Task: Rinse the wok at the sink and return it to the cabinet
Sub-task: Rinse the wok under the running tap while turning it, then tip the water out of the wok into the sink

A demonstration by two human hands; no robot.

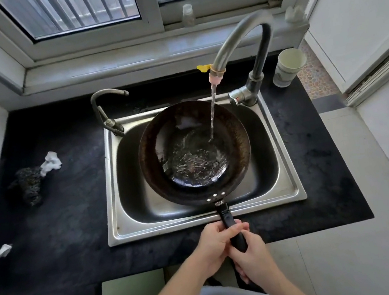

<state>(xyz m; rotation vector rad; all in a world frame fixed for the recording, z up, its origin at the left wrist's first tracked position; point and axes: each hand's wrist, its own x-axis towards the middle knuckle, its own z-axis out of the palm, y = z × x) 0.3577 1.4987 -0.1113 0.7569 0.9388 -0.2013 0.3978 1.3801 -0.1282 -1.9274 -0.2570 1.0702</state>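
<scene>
Head view looks down on a rectangular stainless-steel sink set in a black stone counter. Over the sink's basin sits a round, dark, worn steel wok, its long black handle reaching across the sink's near rim toward the person. Both bare hands clench that handle just outside the near rim: the left hand wraps it from the left side, fingers curled over the top, and the right hand grips the handle's end just behind it.

A tall curved grey metal faucet rises from the sink's far right corner, and a thin stream of water falls from its pink-tipped spout into the wok, where shallow water ripples in the bottom. A smaller grey tap stands at the sink's far left corner. Beyond the far right corner a white paper cup stands on the counter. Well to the left of the sink lie a dark scouring pad and a crumpled white tissue, touching each other.
</scene>
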